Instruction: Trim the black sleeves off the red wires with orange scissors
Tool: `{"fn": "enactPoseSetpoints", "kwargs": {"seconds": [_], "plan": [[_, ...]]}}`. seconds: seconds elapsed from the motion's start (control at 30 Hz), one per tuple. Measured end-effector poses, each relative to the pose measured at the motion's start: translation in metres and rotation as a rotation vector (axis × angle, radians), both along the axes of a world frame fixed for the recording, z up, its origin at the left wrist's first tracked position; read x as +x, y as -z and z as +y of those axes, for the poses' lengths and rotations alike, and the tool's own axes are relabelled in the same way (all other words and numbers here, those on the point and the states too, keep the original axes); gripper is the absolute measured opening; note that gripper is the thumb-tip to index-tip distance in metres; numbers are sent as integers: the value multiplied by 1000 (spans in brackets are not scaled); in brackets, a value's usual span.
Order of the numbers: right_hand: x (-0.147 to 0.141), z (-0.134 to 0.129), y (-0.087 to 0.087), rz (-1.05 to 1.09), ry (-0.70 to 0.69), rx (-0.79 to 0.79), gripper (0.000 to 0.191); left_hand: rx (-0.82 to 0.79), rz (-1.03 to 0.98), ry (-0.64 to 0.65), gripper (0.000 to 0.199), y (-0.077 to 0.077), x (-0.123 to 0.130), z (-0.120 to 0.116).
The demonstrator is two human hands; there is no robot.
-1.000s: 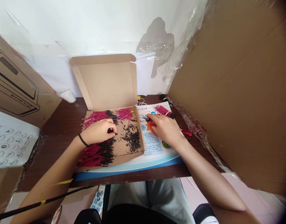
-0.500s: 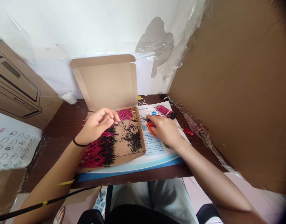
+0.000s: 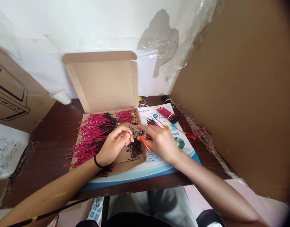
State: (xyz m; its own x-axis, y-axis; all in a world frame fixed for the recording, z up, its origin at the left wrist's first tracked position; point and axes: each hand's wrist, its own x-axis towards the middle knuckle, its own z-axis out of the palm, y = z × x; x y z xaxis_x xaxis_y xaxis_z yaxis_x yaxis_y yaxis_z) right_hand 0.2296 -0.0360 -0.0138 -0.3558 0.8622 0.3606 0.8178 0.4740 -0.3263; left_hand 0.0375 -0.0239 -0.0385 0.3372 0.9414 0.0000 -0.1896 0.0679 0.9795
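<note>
My right hand (image 3: 160, 142) grips orange-handled snips (image 3: 145, 140), with their metal tips (image 3: 135, 130) reaching left over the open cardboard box (image 3: 107, 82). My left hand (image 3: 115, 145) pinches a thin wire end right by those tips, though most of it is hidden by my fingers. Under my left wrist and to its left lies a large pile of red wires with black sleeves (image 3: 92, 135). Loose black cut pieces (image 3: 135, 149) are heaped just below the blades. Gold-tipped red wires (image 3: 127, 116) lie at the box's back edge.
A printed leaflet (image 3: 159, 151) lies right of the box, carrying a banded bundle of red wires (image 3: 168, 115) and loose black-ended wires. A red-handled tool (image 3: 189, 135) sits beyond it on the dark wooden table (image 3: 57, 123). Cardboard panels stand at both sides.
My left hand has moved right and down from above the wire pile to the snips' tips. My right hand has brought the snips left over the box. The view has shifted slightly.
</note>
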Motion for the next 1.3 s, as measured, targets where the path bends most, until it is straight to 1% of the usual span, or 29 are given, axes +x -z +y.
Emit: {"fn": "enactPoseSetpoints", "kwargs": {"seconds": [0.13, 0.27, 0.4, 0.6, 0.9, 1.17, 1.3], "plan": [[-2, -3, 1, 7, -19, -33, 35, 5, 24, -47, 19, 0, -1, 0], [-5, -6, 2, 24, -25, -37, 29, 75, 50, -106, 18, 4, -3, 1], [-6, -6, 5, 55, -38, -25, 26, 124, 171, -137, 19, 7, -6, 1], [-6, -6, 6, 82, -53, -9, 24, 238, 366, -143, 22, 3, -7, 1], [-6, -5, 5, 6, -35, -52, 28, 351, 449, -171, 22, 2, -6, 0], [-5, -5, 6, 1, -78, -77, 29, 438, 538, -216, 17, -1, -5, -2], [-4, -4, 7, -14, -82, -93, 25, 497, 567, -239, 13, -1, -4, -4]]}}
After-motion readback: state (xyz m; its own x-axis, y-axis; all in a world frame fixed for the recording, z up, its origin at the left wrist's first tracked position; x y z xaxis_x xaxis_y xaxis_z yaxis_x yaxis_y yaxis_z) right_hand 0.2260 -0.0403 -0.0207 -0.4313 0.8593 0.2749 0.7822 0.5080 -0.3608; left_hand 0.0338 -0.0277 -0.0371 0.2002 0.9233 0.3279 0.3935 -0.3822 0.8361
